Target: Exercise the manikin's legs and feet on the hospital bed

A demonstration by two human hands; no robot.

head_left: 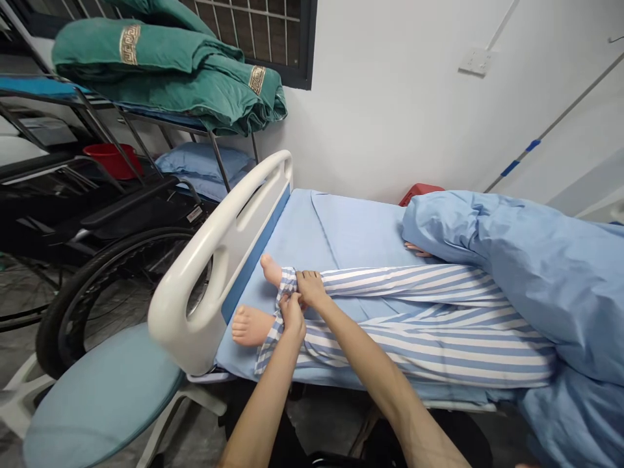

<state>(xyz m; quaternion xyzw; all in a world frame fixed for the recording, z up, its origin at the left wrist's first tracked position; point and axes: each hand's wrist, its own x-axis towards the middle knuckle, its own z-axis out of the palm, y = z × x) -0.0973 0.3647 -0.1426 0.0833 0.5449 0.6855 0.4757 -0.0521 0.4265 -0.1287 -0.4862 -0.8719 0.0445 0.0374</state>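
Hospital bed [214,273] | striped trouser cuff [267,344] | between left hand [292,328], right hand [311,289]

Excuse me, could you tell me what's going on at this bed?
A person's left hand and right hand are gripping the cuffs of blue-and-white striped pyjama trousers at the ankles of a manikin lying on a hospital bed. Its bare feet point toward the white footboard. A blue quilt covers its upper body, and a wheelchair stands beside the bed.
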